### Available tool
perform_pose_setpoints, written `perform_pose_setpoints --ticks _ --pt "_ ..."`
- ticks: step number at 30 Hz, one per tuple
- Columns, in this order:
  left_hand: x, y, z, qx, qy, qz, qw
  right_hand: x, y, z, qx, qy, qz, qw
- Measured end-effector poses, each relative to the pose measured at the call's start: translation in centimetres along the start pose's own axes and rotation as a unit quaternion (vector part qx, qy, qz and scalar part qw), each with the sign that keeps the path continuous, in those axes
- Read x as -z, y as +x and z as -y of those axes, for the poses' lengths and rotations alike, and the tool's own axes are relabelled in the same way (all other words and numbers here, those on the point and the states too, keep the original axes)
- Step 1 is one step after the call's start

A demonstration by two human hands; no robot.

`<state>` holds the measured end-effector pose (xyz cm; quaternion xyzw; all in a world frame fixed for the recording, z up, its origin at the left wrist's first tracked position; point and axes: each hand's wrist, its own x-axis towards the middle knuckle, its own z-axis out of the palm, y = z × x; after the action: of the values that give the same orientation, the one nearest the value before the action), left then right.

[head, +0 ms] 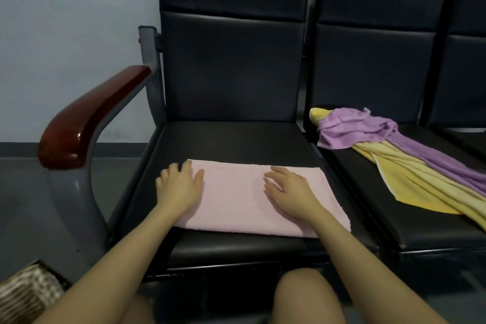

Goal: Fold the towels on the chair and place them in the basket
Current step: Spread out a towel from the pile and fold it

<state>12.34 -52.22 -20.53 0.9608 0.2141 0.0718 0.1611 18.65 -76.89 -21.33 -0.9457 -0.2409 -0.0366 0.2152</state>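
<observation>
Towels: three in view. Landmark for all positions is the black chair seat [236, 139] directly ahead of me.

Pink towel [236, 197] lies flat on the front half of that seat, already folded to a wide rectangle, edges fairly even. I judge it is mid-fold; at least one more fold across looks needed before it is basket-sized.

Left hand [181, 187] rests palm down on the pink towel's left end, fingers spread flat, gripping nothing. Right hand [289, 192] rests palm down toward the towel's right end, fingers also spread, nothing pinched. Both appear to be smoothing or pressing the cloth.

Purple towel [368, 129] and yellow towel [420, 179] lie crumpled together on the next seat to the right of my landmark seat, purple draped over yellow, both trailing off toward the front right. Neither is folded.

Basket [26, 294]: a woven corner shows on the floor, below and left of the seat. Its inside is out of view, so I cannot tell its contents.

Status, as judged: one towel partly folded, two untouched, none seen placed.
</observation>
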Motion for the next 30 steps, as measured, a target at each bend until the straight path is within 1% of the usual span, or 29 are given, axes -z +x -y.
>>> perform_pose_setpoints --ticks 2,4,6,9,12,14,17,19,21,22,23,24,25,26,28,30 --pt "0.2 0.0 0.8 0.023 0.005 0.009 1.000 -0.3 0.4 1.1 0.006 0.024 -0.008 1.000" --pt "0.3 0.1 1.2 0.001 0.016 0.008 1.000 -0.6 0.7 2.0 0.013 0.032 -0.006 0.999" --pt "0.2 0.2 1.2 -0.019 0.003 -0.002 1.000 -1.1 0.8 2.6 0.023 0.031 0.001 0.999" --pt "-0.2 0.4 1.1 -0.014 -0.057 -0.016 0.998 -2.1 0.6 2.5 0.040 -0.022 0.054 0.997" --pt "-0.6 0.2 1.5 -0.041 -0.134 -0.046 0.989 -2.2 0.6 2.1 0.038 -0.075 0.118 0.989" --pt "0.1 0.0 1.5 -0.056 -0.194 -0.067 0.977 -2.2 0.9 2.2 0.038 -0.097 0.142 0.984" --pt "2.4 0.3 1.1 -0.089 -0.239 -0.113 0.960 -3.0 1.6 3.7 0.038 -0.113 0.156 0.980" --pt "4.4 0.5 0.5 -0.110 -0.262 -0.132 0.950 -3.9 2.2 5.3 0.048 -0.103 0.146 0.983" --pt "5.8 0.2 -0.2 -0.129 -0.275 -0.131 0.944 -4.9 2.9 6.6 0.052 -0.047 0.118 0.991" --pt "6.2 -0.2 -0.7 -0.140 -0.277 -0.124 0.942 -5.0 3.2 7.1 0.043 0.022 0.096 0.994" --pt "6.4 -0.6 -1.1 -0.150 -0.282 -0.117 0.941 -4.9 3.4 7.4 0.021 0.118 0.076 0.990" --pt "6.4 -1.0 -1.6 -0.158 -0.288 -0.110 0.938 -4.6 3.4 7.5 0.001 0.214 0.059 0.975" --pt "6.2 -1.3 -2.1 -0.163 -0.298 -0.107 0.935 -4.2 3.4 7.3 -0.012 0.275 0.038 0.960" --pt "6.0 -1.4 -2.7 -0.164 -0.306 -0.103 0.932 -3.7 3.3 6.8 -0.011 0.287 0.018 0.958" --pt "5.5 -1.5 -4.1 -0.160 -0.320 -0.096 0.929 -2.5 3.2 4.8 -0.013 0.203 -0.016 0.979" --pt "4.9 -1.4 -6.1 -0.167 -0.333 -0.087 0.924 -0.8 2.7 2.4 -0.043 0.137 -0.046 0.989"
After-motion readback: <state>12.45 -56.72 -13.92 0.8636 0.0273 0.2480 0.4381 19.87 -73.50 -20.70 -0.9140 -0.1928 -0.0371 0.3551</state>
